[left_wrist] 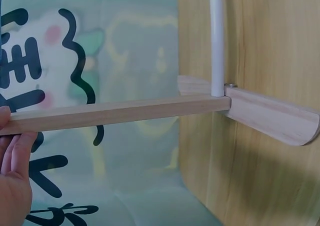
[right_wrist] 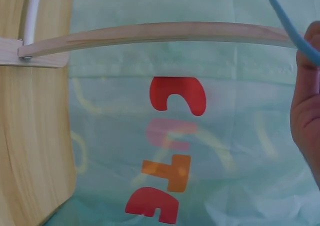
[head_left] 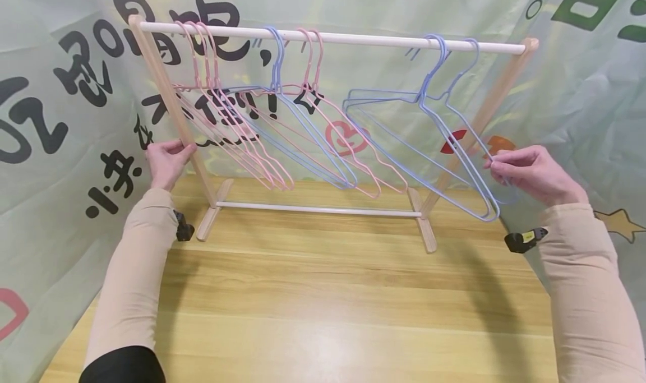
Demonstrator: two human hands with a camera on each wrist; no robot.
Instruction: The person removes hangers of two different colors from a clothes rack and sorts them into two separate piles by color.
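Note:
A small clothes rack with wooden posts and a white top rail [head_left: 363,39] stands on the table. My left hand [head_left: 167,161] holds its left post [head_left: 161,86] partway up; in the left wrist view, fingers lie below that post [left_wrist: 125,112] with a fingertip above it. At the far right, my right hand [head_left: 537,175] pinches the lower corner of the outermost blue hanger [head_left: 478,51], whose hook stays over the rail. The right wrist view shows a piece of this blue hanger [right_wrist: 282,16] at the fingers. Two more blue hangers [head_left: 435,63] hang just beside it.
Pink hangers [head_left: 216,63] hang at the left of the rail, with blue hangers [head_left: 278,63] and further pink hangers [head_left: 319,63] mid-rail. A white lower bar [head_left: 318,208] joins the feet. Printed cloth [head_left: 40,226] surrounds the wooden table [head_left: 323,293].

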